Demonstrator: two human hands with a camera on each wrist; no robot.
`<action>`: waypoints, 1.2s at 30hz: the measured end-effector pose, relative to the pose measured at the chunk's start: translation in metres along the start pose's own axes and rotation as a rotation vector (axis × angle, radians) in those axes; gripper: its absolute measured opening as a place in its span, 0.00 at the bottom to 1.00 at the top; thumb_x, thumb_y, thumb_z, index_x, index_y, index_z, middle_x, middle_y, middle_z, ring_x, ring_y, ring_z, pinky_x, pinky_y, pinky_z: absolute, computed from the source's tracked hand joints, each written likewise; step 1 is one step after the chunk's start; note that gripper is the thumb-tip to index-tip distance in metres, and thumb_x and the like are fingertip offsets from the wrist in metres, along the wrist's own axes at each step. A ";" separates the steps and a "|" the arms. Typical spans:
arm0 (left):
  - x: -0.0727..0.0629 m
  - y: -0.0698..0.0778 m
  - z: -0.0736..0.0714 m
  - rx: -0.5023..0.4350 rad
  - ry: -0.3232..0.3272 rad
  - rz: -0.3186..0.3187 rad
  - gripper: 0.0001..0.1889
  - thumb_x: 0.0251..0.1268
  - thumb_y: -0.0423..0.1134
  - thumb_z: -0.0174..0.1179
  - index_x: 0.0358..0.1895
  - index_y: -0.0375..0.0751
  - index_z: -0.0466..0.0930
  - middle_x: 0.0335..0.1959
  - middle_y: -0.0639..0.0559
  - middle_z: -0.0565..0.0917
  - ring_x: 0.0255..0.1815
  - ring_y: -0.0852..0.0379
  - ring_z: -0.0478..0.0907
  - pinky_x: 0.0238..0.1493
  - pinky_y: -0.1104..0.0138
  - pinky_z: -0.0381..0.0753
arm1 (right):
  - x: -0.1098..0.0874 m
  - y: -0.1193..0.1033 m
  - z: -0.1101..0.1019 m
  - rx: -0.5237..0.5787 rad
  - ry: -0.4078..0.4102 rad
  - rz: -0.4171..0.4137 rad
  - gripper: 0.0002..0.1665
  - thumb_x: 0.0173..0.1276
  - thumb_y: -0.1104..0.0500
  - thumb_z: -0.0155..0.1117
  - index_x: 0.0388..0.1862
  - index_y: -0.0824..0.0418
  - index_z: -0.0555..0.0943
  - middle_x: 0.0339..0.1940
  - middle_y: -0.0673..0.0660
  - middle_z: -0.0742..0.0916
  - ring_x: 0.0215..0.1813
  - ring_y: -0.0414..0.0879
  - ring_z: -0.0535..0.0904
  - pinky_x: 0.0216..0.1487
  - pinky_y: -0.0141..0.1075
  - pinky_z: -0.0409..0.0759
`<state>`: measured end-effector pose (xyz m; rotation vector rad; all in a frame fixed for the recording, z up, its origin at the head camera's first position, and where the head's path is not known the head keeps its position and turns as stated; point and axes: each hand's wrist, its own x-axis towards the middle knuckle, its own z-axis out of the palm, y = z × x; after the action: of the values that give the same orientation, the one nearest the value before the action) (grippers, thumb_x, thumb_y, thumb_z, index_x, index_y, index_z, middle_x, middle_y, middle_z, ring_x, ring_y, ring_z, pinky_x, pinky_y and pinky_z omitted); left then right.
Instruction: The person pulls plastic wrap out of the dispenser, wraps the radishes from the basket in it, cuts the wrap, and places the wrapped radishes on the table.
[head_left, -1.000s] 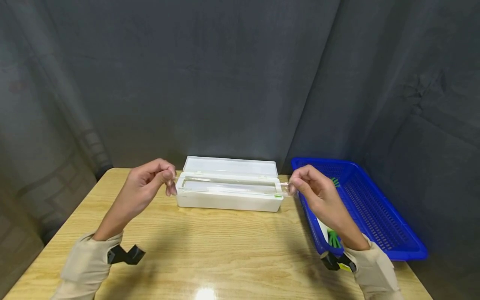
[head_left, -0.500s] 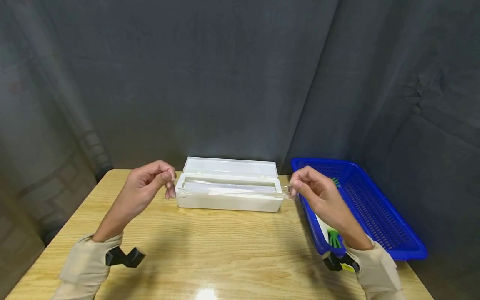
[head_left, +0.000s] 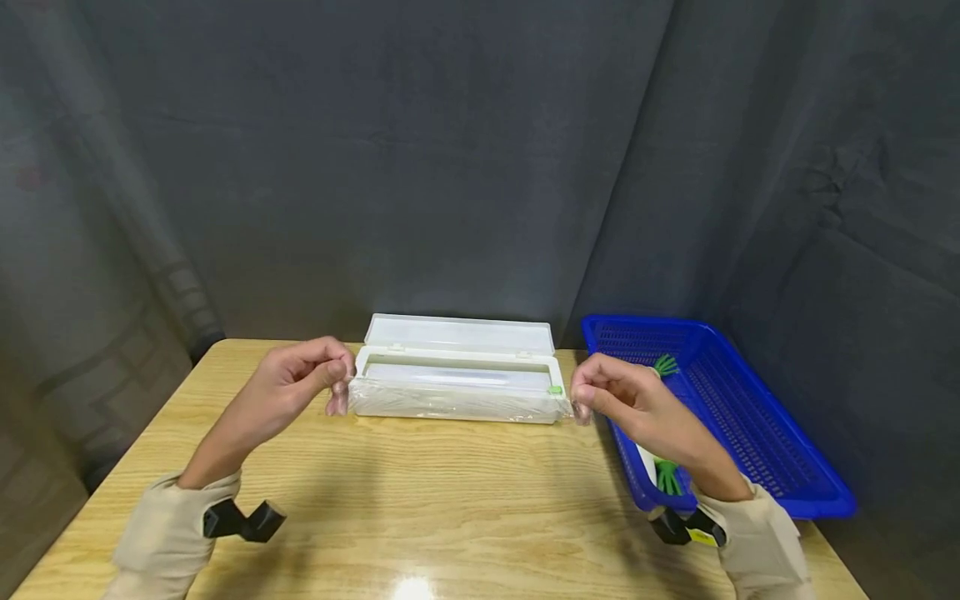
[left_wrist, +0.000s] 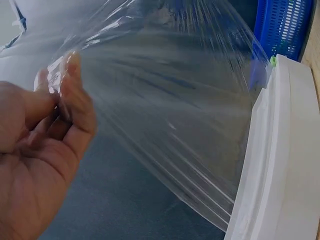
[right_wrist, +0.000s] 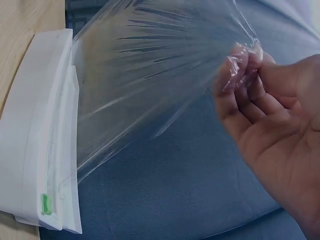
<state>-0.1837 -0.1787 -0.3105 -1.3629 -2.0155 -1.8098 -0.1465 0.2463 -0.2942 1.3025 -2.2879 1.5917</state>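
A white cling film dispenser box [head_left: 457, 407] lies lengthwise on the table, its lid [head_left: 459, 334] tipped back and a pale roll visible inside. Clear cling film [left_wrist: 170, 100] stretches from the box to both hands, creased into folds that run toward the fingers. My left hand [head_left: 288, 387] pinches one corner of the film between thumb and fingers, just off the box's left end. At the other end my right hand [head_left: 637, 404] pinches the opposite corner the same way. A small green slider [right_wrist: 46, 204] sits at the box's right front edge.
A blue plastic basket [head_left: 813, 500] stands at the right of the wooden table [head_left: 450, 508], partly behind the right forearm. It holds something white with green bristle-like ends [head_left: 666, 477]. A dark grey curtain [head_left: 450, 167] hangs behind the table.
Both hands have come slightly lower and nearer, drawing the cling film from over the box's opening down across its front. The box and basket have stayed in place.
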 end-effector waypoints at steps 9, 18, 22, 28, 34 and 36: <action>-0.009 -0.005 -0.001 -0.084 -0.226 -0.085 0.08 0.79 0.21 0.49 0.41 0.32 0.77 0.26 0.43 0.76 0.23 0.53 0.81 0.27 0.65 0.84 | -0.003 0.001 0.001 0.029 -0.329 0.132 0.10 0.82 0.72 0.51 0.45 0.62 0.79 0.31 0.59 0.82 0.34 0.44 0.79 0.35 0.34 0.81; -0.019 -0.011 0.006 -0.154 -0.411 -0.267 0.11 0.81 0.23 0.48 0.39 0.36 0.78 0.25 0.37 0.75 0.21 0.50 0.77 0.28 0.66 0.83 | -0.004 0.008 0.007 0.077 -0.506 0.149 0.08 0.82 0.70 0.52 0.43 0.63 0.78 0.32 0.59 0.83 0.36 0.43 0.82 0.39 0.34 0.85; -0.023 -0.016 0.010 -0.174 -0.477 -0.298 0.11 0.81 0.24 0.48 0.39 0.36 0.78 0.26 0.37 0.74 0.21 0.50 0.77 0.28 0.65 0.84 | -0.006 0.014 0.012 0.074 -0.561 0.153 0.08 0.83 0.68 0.53 0.42 0.62 0.79 0.31 0.57 0.83 0.35 0.38 0.82 0.36 0.32 0.84; -0.031 -0.024 0.018 -0.248 -0.559 -0.306 0.10 0.83 0.25 0.47 0.38 0.31 0.76 0.25 0.35 0.74 0.19 0.41 0.76 0.25 0.65 0.84 | -0.010 0.022 0.021 0.085 -0.621 0.178 0.09 0.83 0.65 0.54 0.41 0.62 0.79 0.30 0.58 0.84 0.37 0.30 0.80 0.36 0.32 0.85; -0.038 -0.031 0.026 -0.266 -0.598 -0.378 0.11 0.83 0.28 0.49 0.36 0.31 0.75 0.25 0.33 0.73 0.17 0.44 0.76 0.22 0.68 0.81 | -0.012 0.026 0.025 0.110 -0.665 0.205 0.10 0.83 0.64 0.53 0.40 0.63 0.79 0.30 0.59 0.84 0.37 0.29 0.79 0.37 0.31 0.85; -0.040 -0.032 0.028 -0.271 -0.603 -0.414 0.12 0.83 0.29 0.50 0.36 0.30 0.75 0.24 0.32 0.73 0.17 0.54 0.77 0.23 0.70 0.81 | -0.012 0.028 0.027 0.115 -0.683 0.205 0.10 0.84 0.64 0.53 0.40 0.63 0.79 0.30 0.59 0.84 0.37 0.29 0.79 0.37 0.31 0.86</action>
<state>-0.1680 -0.1729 -0.3664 -1.8626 -2.5780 -2.0817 -0.1474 0.2349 -0.3332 1.9394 -2.8133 1.5152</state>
